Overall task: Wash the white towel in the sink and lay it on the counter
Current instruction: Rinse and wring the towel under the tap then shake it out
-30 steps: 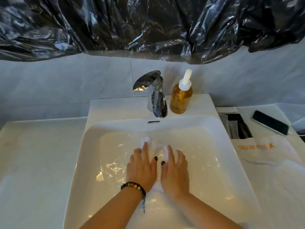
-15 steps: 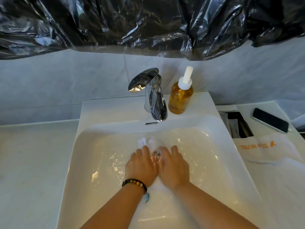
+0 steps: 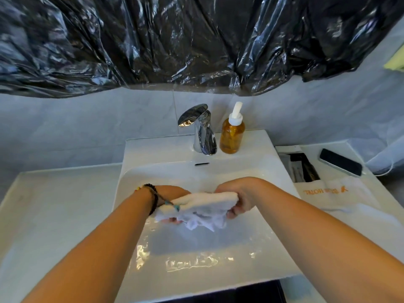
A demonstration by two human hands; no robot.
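Crinkled black plastic sheeting (image 3: 196,40) hangs across the wall beyond my hands, above pale grey tiles and a white sink (image 3: 135,171) set into a white counter (image 3: 54,204). I hold the white towel (image 3: 203,204) bunched up in the air over the basin, clear of the shallow water that glints below my wrists. My left hand (image 3: 172,206), with a dark bead bracelet (image 3: 153,197) on its wrist, grips one end, the fingers curled under the cloth. My right hand (image 3: 238,202) clamps the other end, fingers wrapped tightly round it. Between my two grips the towel is a thick, wrung-looking roll, smooth along the top, with limp, wet folds and a ragged corner hanging down underneath.

Straight beyond my grip stands a chrome tap (image 3: 203,132), and just beside it, towards my right hand, an amber soap bottle (image 3: 232,136) with a white pump. Farther out past my right hand a white bag (image 3: 341,193) lies on the counter, printed with orange lettering that reads upside down to me; I can make out "HOTEL" but not the word next to it. Beyond the bag lies a dark phone (image 3: 341,162), face up.
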